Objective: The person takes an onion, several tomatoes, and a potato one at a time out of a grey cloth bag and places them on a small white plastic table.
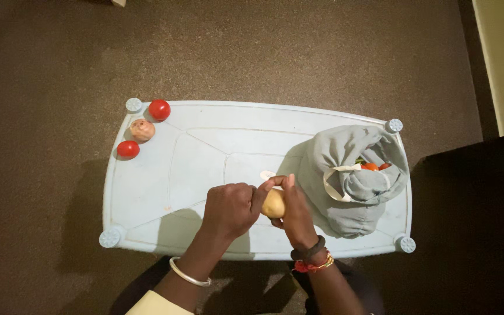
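Both hands meet over the front middle of a pale blue plastic table (193, 157). My right hand (294, 211) grips a yellowish potato (273, 205) from the right side. My left hand (233, 207) touches the same potato from the left, its fingers curled and one finger stretched over the top. A grey cloth bag (351, 181) lies open just to the right of the hands, with orange-red vegetables (372, 167) showing in its mouth. A silver bangle sits on my left wrist, dark and red bands on my right wrist.
At the table's far left corner lie two red tomatoes (159, 109) (128, 149) with a brownish onion (142, 129) between them. A small pale scrap (267, 174) lies on the table above the hands. Brown carpet (263, 52) surrounds the table; a dark piece of furniture (479, 221) stands to the right.
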